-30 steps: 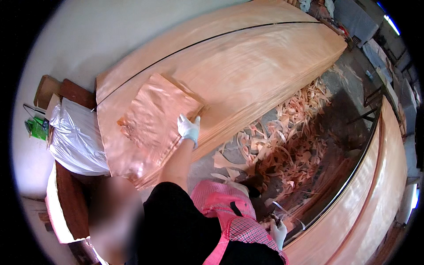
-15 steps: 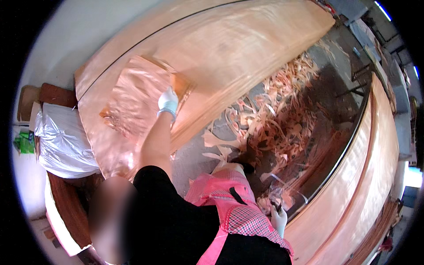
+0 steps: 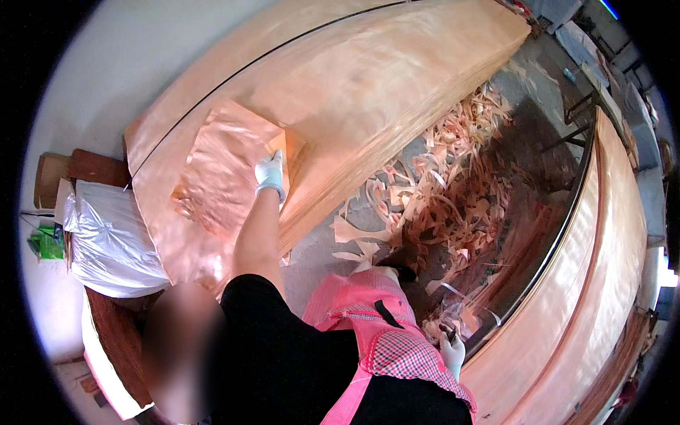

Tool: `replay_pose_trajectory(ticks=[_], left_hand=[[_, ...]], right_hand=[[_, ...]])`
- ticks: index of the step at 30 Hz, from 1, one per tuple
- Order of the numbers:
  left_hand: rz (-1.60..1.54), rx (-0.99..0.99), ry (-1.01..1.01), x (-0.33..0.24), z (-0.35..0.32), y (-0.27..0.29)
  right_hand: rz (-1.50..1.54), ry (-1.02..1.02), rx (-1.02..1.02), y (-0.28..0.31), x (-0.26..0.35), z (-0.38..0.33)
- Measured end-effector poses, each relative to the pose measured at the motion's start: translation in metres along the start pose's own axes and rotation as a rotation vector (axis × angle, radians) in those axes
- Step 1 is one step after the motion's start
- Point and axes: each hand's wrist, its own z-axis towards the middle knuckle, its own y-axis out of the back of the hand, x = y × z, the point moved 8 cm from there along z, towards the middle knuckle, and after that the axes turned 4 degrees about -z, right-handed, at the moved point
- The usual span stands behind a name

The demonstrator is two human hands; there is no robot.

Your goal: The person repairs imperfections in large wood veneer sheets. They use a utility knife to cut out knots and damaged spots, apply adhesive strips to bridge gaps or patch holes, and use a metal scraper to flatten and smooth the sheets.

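Note:
My left hand, in a white glove, is at the right edge of a squarish reddish-tan wood veneer sheet. Its fingers are bent together at that edge, where a paler patch shows. The sheet lies with other pieces on a tall stack of large veneer sheets. Low on the right, beside the pink apron, my right hand is gloved in white too. Its fingers close round a small dark tool, whose kind is too small to make out.
Curled veneer scraps heap on the floor between the tall stack and another long veneer stack at right. A plastic-covered bundle stands at left. A dark line runs along the tall stack.
The whole view has shifted slightly. My left hand sits a little lower along the sheet's edge, and the sheet's upper right edge looks flatter. My right hand keeps its grip beside the apron.

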Motion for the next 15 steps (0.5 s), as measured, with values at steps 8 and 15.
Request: replay_pose_trajectory(ticks=[8,15], left_hand=[[-0.507,-0.108,-0.181,-0.102,-0.044,-0.018],[-0.372,0.14,-0.574,-0.298,-0.127,-0.052]], right_hand=[[0.026,0.049,-0.08,0.007,-0.023,0.011],[0.217,-0.042,-0.05,-0.017,-0.002,-0.002]])
